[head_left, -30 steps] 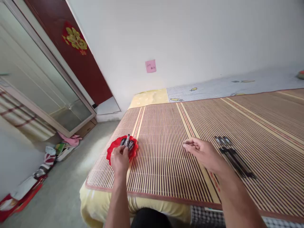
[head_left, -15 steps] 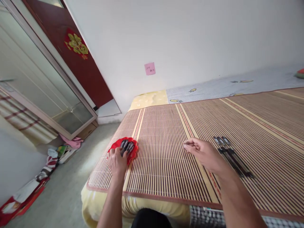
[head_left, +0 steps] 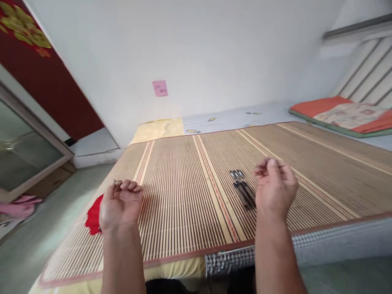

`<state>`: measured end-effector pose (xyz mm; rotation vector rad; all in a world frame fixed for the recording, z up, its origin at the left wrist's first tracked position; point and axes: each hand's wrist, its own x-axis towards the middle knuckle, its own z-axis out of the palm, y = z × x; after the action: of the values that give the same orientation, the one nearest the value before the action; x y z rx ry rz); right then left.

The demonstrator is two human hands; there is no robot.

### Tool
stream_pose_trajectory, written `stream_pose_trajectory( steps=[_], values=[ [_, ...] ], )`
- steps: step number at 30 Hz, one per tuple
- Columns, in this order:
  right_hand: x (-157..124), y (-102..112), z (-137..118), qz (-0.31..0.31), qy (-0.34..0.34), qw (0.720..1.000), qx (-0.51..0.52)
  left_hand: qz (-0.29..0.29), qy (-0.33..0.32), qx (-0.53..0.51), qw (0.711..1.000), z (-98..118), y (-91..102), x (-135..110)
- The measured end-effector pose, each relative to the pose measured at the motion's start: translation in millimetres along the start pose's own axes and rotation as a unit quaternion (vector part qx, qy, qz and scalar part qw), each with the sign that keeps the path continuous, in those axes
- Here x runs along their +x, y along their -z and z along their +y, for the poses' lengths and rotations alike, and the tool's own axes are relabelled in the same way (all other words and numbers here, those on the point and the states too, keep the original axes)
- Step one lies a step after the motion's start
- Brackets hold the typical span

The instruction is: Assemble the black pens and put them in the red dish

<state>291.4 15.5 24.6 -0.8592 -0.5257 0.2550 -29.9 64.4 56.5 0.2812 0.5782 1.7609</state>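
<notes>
Left hand (head_left: 121, 202) near red dish (head_left: 94, 216) (partly hidden), right hand (head_left: 275, 185) near pens (head_left: 244, 194)

Head camera | facing forward, down | close above hands (head_left: 121, 206) | mat (head_left: 171, 183), wall (head_left: 214, 53) beyond

Free lane on the mat (head_left: 171, 183): near edge to far edge, between my left hand (head_left: 121, 204) and the dark pen-like pieces (head_left: 241, 188). Those pieces lie low, just left of my right hand (head_left: 275, 190), obstructing a sideways pass. Red dish (head_left: 94, 216) obstructs near the left edge; mostly hidden by my hand, so its extent is uncertain. Wall (head_left: 214, 53) limits reach beyond the far edge.
</notes>
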Motion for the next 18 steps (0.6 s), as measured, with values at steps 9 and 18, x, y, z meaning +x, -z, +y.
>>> stream_pose_trajectory(
  steps=[9,18],
  values=[
    [27.7,48.8,38.4,-0.274,-0.086,0.811,-0.509,0.01,0.228,0.016,0.974,-78.5,38.1,5.4],
    [21.3,51.5,51.4,-0.354,-0.097,0.626,-0.688,0.035,0.182,0.033,0.982,-69.8,50.1,22.7]
  ],
)
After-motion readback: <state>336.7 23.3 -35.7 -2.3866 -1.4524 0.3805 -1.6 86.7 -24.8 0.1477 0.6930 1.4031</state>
